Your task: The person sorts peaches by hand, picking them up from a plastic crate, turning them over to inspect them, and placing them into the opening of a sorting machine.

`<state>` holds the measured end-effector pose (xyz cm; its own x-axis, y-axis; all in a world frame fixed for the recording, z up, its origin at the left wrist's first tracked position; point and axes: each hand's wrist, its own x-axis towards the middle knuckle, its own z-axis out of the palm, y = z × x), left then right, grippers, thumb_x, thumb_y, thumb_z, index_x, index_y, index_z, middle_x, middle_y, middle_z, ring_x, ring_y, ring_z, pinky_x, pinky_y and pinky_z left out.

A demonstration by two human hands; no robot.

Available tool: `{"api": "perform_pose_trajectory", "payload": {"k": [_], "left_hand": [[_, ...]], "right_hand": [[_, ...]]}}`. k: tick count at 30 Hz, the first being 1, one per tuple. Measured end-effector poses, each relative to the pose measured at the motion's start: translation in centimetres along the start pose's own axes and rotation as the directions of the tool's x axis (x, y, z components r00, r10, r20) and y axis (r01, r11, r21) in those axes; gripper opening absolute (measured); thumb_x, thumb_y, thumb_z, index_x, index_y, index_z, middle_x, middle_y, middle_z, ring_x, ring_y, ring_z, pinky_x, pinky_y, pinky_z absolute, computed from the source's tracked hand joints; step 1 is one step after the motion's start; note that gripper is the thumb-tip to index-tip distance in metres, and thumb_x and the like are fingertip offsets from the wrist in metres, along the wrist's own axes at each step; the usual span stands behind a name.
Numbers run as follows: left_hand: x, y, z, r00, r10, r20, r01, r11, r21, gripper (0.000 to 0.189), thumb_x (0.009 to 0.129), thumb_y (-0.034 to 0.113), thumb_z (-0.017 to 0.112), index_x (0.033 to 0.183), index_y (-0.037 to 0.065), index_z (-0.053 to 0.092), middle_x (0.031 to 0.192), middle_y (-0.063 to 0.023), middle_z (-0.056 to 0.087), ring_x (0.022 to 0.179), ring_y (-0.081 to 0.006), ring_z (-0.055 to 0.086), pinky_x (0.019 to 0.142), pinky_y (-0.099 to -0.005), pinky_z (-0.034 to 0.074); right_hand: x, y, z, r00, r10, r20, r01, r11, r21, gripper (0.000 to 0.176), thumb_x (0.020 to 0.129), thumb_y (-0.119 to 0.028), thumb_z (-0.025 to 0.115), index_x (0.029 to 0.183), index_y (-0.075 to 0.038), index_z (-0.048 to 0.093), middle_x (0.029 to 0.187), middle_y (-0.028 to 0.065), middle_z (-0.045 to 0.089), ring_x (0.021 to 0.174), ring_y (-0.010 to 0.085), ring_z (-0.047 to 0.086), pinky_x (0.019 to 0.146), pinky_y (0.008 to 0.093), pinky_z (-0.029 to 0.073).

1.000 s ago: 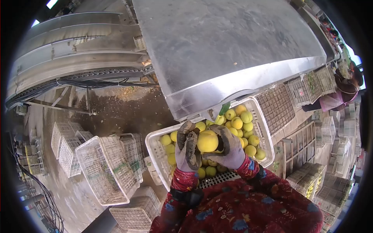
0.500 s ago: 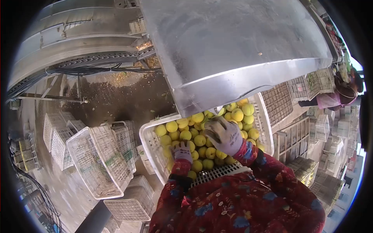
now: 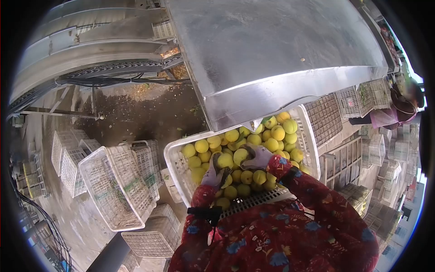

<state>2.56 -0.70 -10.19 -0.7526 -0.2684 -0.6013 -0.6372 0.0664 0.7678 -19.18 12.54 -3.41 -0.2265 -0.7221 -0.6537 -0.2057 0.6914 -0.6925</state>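
A white plastic crate (image 3: 174, 165) full of yellow peaches (image 3: 244, 190) stands in front of me, below a metal hood. Both my hands wear pale gloves with dark palms and are inside the crate. My left hand (image 3: 212, 174) is curled around a yellow peach (image 3: 225, 160) at the crate's middle left. Close beside it, my right hand (image 3: 260, 157) grips another yellow peach (image 3: 240, 157) from the right. The two held peaches are nearly touching. Parts of my fingers are hidden behind the fruit.
A large metal hood (image 3: 290, 50) overhangs the crate's far edge. To the left, stacked white crates (image 3: 108, 190) stand on wet floor, below a conveyor (image 3: 108, 68) with black cables. More crates (image 3: 349, 102) and another person (image 3: 398, 106) are at right.
My left hand has turned and closed around a peach. My right hand has moved slightly down and now holds a peach beside it.
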Motion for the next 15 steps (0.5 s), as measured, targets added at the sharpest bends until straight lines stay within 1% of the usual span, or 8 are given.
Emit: {"api": "perform_pose_trajectory", "payload": {"k": [1,2,3,5,7,9,13,15], "left_hand": [[-0.4,-0.1,0.0,0.986,0.138,-0.097,-0.16,0.948,-0.276,0.072,0.094,0.003,0.056,0.155,0.013,0.02,0.152,-0.016,0.035,0.133,-0.025,0.045,0.106,-0.0402,0.043],[-0.8,0.0,0.4,0.967,0.203,-0.152,-0.244,0.906,-0.346,0.075,0.091,-0.015,0.047,0.155,0.013,0.019,0.152,-0.0118,0.034,0.133,-0.022,0.043,0.108,-0.0346,0.041],[-1.9,1.5,0.2,0.962,0.216,-0.166,-0.27,0.837,-0.476,0.075,0.091,-0.014,0.046,0.155,0.013,0.018,0.152,-0.0113,0.034,0.133,-0.0219,0.043,0.108,-0.0345,0.041],[-4.0,5.3,-0.7,0.95,0.244,-0.197,-0.311,0.642,-0.701,0.074,0.093,-0.013,0.043,0.156,0.013,0.016,0.154,-0.0102,0.032,0.134,-0.0216,0.043,0.108,-0.0344,0.041],[-5.2,7.9,-1.2,0.926,0.284,-0.249,-0.374,0.601,-0.706,0.073,0.093,-0.015,0.04,0.156,0.014,0.017,0.155,-0.0097,0.031,0.136,-0.0216,0.041,0.108,-0.0331,0.041],[-5.8,9.4,-1.6,0.926,0.294,-0.236,-0.362,0.521,-0.773,0.072,0.093,-0.015,0.04,0.156,0.013,0.018,0.155,-0.0092,0.03,0.136,-0.0221,0.041,0.108,-0.0329,0.041],[-6.2,11.1,-2.0,0.865,0.369,-0.34,-0.501,0.608,-0.616,0.068,0.095,-0.008,0.048,0.154,0.009,0.02,0.144,-0.0112,0.04,0.127,-0.0211,0.046,0.101,-0.0322,0.045],[-6.4,9.4,-2.1,0.928,0.26,-0.266,-0.358,0.427,-0.831,0.066,0.096,-0.002,0.053,0.153,0.007,0.021,0.142,-0.0123,0.043,0.124,-0.0235,0.05,0.1,-0.0347,0.046]], "right_hand": [[-1.1,-0.8,0.0,0.993,-0.078,-0.093,0.095,0.976,0.194,0.085,0.07,-0.035,0.085,0.139,-0.002,0.047,0.123,0.0206,0.063,0.111,0.0313,0.063,0.093,0.0381,0.051],[-2.2,-1.4,0.7,0.97,-0.138,-0.202,0.206,0.905,0.372,0.087,0.069,-0.033,0.086,0.139,-0.002,0.046,0.125,0.0205,0.061,0.113,0.0314,0.062,0.094,0.0384,0.051],[-3.4,-2.1,1.1,0.933,-0.175,-0.316,0.324,0.79,0.521,0.088,0.069,-0.032,0.087,0.14,-0.002,0.045,0.128,0.0204,0.059,0.114,0.0316,0.061,0.095,0.0386,0.051],[-6.1,-4.3,0.3,0.903,-0.287,-0.32,0.394,0.851,0.349,0.085,0.07,-0.026,0.086,0.139,-0.002,0.044,0.132,0.0202,0.056,0.12,0.034,0.058,0.097,0.0398,0.049],[-8.6,-6.2,-0.2,0.858,-0.344,-0.382,0.392,0.918,0.052,0.08,0.071,-0.024,0.086,0.137,-0.002,0.046,0.131,0.0202,0.057,0.12,0.0346,0.058,0.098,0.0393,0.049],[-10.2,-8.5,-0.7,0.805,-0.386,-0.45,0.427,0.904,-0.013,0.076,0.072,-0.024,0.085,0.134,-0.001,0.048,0.13,0.0197,0.058,0.118,0.0351,0.06,0.095,0.0383,0.05],[-11.0,-10.3,-1.3,0.676,-0.473,-0.565,0.483,0.864,-0.145,0.073,0.074,-0.023,0.084,0.133,0.0,0.048,0.122,0.0201,0.062,0.106,0.034,0.065,0.088,0.0377,0.053],[-10.9,-11.2,-1.9,0.644,-0.422,-0.638,0.42,0.892,-0.166,0.072,0.075,-0.022,0.083,0.133,0.0,0.047,0.12,0.021,0.062,0.103,0.0345,0.066,0.087,0.0381,0.054]]}}
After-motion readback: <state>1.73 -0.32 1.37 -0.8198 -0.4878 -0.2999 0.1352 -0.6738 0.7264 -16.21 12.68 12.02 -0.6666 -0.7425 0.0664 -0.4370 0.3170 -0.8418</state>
